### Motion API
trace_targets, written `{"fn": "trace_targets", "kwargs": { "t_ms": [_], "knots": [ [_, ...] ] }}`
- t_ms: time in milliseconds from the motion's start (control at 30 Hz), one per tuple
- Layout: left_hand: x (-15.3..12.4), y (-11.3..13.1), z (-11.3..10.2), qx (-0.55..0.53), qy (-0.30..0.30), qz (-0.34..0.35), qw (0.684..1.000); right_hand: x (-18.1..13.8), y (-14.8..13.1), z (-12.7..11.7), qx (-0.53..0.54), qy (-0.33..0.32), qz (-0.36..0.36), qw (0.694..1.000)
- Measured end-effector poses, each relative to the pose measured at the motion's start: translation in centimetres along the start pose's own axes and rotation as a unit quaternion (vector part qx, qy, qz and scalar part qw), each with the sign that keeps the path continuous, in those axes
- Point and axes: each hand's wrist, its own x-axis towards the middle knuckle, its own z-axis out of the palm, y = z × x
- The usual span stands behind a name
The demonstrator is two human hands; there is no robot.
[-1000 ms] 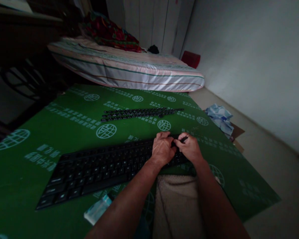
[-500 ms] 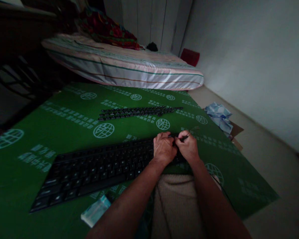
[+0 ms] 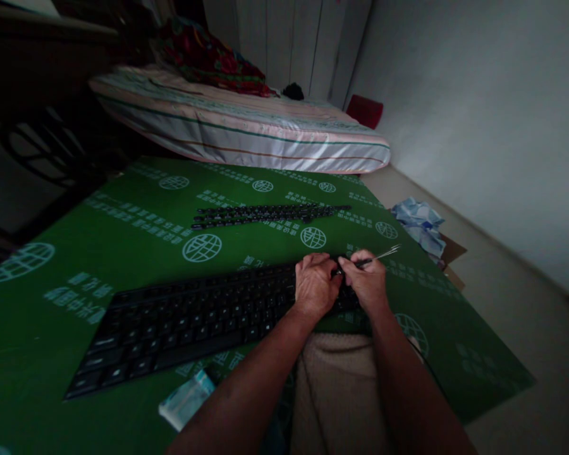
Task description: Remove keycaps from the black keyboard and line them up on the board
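Prying at keyboard (image 3: 180, 322) right end (near mat (image 3: 123, 246) right edge): right hand (image 3: 367, 284) gripping thin tool (image 3: 384, 254), probably tweezers; left hand (image 3: 315, 287) clamped on keyboard. Gentle, steady leverage called for next.

I see a striped mattress (image 3: 246, 136) beyond the green mat (image 3: 137, 246), with a red patterned blanket (image 3: 203, 60) on it. A red box (image 3: 364, 111) sits by the wall, crumpled blue cloth (image 3: 420, 224) lies to the right, and a pale packet (image 3: 186, 399) is nearest me.

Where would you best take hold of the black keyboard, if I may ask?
Probably at its free left end, from the left: the keyboard lies flat on the green mat, and the left hand and right hand cover its right end.
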Motion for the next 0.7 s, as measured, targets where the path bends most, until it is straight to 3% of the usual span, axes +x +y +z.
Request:
{"fn": "trace_targets", "kwargs": {
  "t_ms": [233,700],
  "knots": [
    [-0.14,-0.09,-0.18,-0.03,0.008,0.031,0.999,-0.39,-0.66,-0.35,0.021,-0.025,-0.017,0.999],
    [0.36,-0.17,-0.34,-0.098,0.009,-0.019,0.995,-0.53,-0.71,-0.5,0.088,-0.046,0.009,0.995]
  ]
}}
